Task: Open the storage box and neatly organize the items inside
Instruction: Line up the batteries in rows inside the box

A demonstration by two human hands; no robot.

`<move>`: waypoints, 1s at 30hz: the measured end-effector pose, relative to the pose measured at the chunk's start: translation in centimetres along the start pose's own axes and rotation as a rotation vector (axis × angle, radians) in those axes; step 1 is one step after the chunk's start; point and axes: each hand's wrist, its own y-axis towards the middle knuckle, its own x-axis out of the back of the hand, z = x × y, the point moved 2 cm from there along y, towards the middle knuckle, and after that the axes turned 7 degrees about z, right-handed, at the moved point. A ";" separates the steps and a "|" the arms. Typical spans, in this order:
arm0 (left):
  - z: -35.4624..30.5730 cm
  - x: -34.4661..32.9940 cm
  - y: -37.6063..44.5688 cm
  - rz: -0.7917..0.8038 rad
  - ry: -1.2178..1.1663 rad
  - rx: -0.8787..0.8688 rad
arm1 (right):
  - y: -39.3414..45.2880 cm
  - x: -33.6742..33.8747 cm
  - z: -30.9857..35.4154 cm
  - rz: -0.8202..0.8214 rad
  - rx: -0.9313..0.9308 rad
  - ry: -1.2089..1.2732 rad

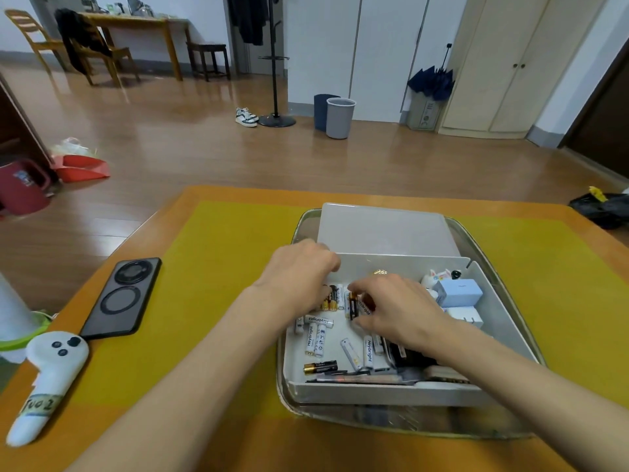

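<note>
Storage box (pixel 503 321) open on table at 3 o'clock of the phone (pixel 121 298); right hand (pixel 396 306) pinches 1 black battery (pixel 353 305), left hand (pixel 301 275) curled on standing batteries (pixel 332 298); risk: a nudge could topple that row.

Bench (pixel 218 447): orange wooden top, edges bare around a mat.
Mat (pixel 211 267): yellow-green, covers most of the bench.
Tray (pixel 531 338): clear, rounded corners, on the mat, right of centre; carries the white storage box (pixel 384 393).
Phone (pixel 122 298): black, face down, on the mat's left edge.
Controller (pixel 44 376): white, taped handle, near left corner, just beside the phone.
</note>
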 end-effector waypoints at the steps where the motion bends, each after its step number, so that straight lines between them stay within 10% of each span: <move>1: 0.3 0.5 -0.7 -0.030 -0.021 0.011 | 0.7 0.0 0.4 0.013 0.001 -0.012; 30: 3.2 1.0 -4.0 -0.013 -0.107 0.129 | 5.3 -2.7 1.0 -0.083 0.142 -0.398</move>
